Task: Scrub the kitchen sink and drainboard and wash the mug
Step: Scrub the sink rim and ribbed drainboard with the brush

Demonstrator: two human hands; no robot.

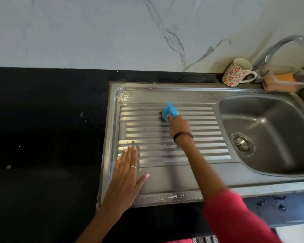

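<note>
A person's right hand (178,126) grips the handle of a blue scrubbing brush (168,112), fingers curled round it, and presses its head onto the far ridges of a stainless-steel drainboard (167,181); motion blur hides how the bristles lie, and a dark patch under the head may be the bristles or only shadow. A dark band circles the right wrist and a pink sleeve (235,218) covers the upper arm. The left hand (125,174) lies flat and open on the near left part of the drainboard, fingers straight and close together, thumb spread to the right, a ring on one finger, well apart from the brush. The drainboard is pressed into long parallel ridges, dotted with water drops and patches of soap foam, thickest at the far left corner. To its right, in the same steel sheet, sits the rounded sink basin (263,123), with a round perforated drain strainer (241,143) at its bottom. The mug (236,72), white with a red flower pattern and its handle turned right, stands tilted in this wide-angle view on the far rim behind the basin, well apart from both hands. Just beside it are the base of a curved metal tap (277,48) and a clear holder with an orange sponge (286,78). A black countertop (42,128) surrounds the sink, below a white marble-veined wall (95,32).
</note>
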